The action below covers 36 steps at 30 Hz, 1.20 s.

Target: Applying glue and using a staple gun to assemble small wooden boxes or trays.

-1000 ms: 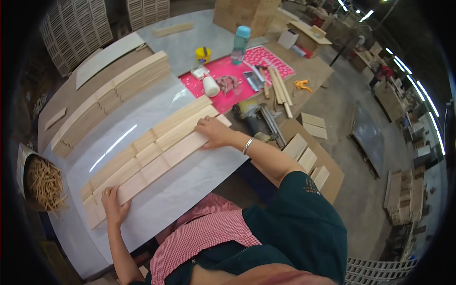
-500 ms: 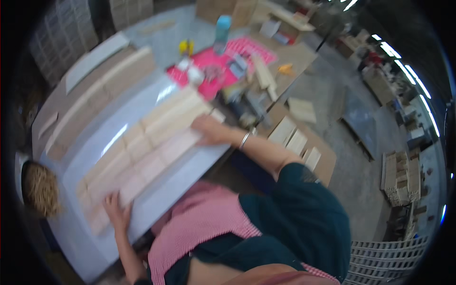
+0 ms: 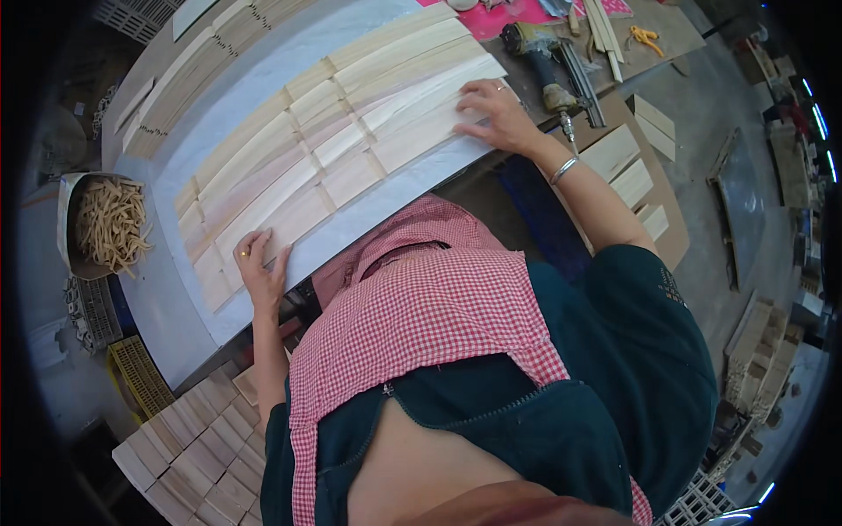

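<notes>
Several boards (image 3: 330, 136) already lay aligned on the desk (image 3: 167, 289), left hand (image 3: 263, 270) and right hand (image 3: 504, 118) resting loosely spread fingers there, a farther stack (image 3: 197, 74) apart.

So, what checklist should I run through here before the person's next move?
1. Left hand at the nearest board, toward its left end: ok.
2. Right hand at that board's right end: ok.
3. Boards laid side by side: ok.
4. Board ends flush: cannot tell, the fisheye bends edges.
5. Power tool apart from the boards: ok.
6. Stick box apart from the boards: ok.
</notes>
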{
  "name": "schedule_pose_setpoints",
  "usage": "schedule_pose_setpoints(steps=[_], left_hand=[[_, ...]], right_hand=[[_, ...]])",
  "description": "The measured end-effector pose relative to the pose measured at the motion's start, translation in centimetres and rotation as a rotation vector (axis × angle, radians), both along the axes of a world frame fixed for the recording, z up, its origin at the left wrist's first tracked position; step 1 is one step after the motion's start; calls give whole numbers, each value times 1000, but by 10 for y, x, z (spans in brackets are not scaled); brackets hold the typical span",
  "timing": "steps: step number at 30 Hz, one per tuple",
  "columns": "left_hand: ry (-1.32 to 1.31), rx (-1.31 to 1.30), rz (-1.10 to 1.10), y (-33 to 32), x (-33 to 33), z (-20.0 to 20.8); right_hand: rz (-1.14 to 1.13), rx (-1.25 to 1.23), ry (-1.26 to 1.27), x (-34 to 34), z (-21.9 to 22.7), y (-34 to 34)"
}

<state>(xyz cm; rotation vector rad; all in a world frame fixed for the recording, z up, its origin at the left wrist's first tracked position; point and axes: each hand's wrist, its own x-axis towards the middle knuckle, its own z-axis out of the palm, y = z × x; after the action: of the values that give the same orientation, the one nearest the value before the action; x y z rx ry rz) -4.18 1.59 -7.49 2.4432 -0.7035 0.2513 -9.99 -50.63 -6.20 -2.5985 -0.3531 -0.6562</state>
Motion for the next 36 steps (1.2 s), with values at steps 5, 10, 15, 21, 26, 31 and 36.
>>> schedule_pose_setpoints(steps=[5, 10, 15, 21, 26, 31, 36], left_hand=[[-7, 0, 44, 1, -5, 1], [11, 19, 42, -7, -1, 2], [-13, 40, 30, -4, -4, 3], [-203, 104, 338, 43, 12, -12], [75, 248, 930, 60, 20, -5], [158, 281, 985, 67, 24, 0], [204, 341, 1045, 53, 23, 19]], right_hand=[[-828, -344, -135, -12, 6, -67], [-896, -287, 314, -11, -6, -113], [-936, -293, 29, 2, -15, -109], [-750, -20, -119, 13, -8, -56], [-744, 301, 59, 12, -20, -35], [-760, 405, 0, 14, -22, -29], [-735, 339, -83, 13, -26, -28]])
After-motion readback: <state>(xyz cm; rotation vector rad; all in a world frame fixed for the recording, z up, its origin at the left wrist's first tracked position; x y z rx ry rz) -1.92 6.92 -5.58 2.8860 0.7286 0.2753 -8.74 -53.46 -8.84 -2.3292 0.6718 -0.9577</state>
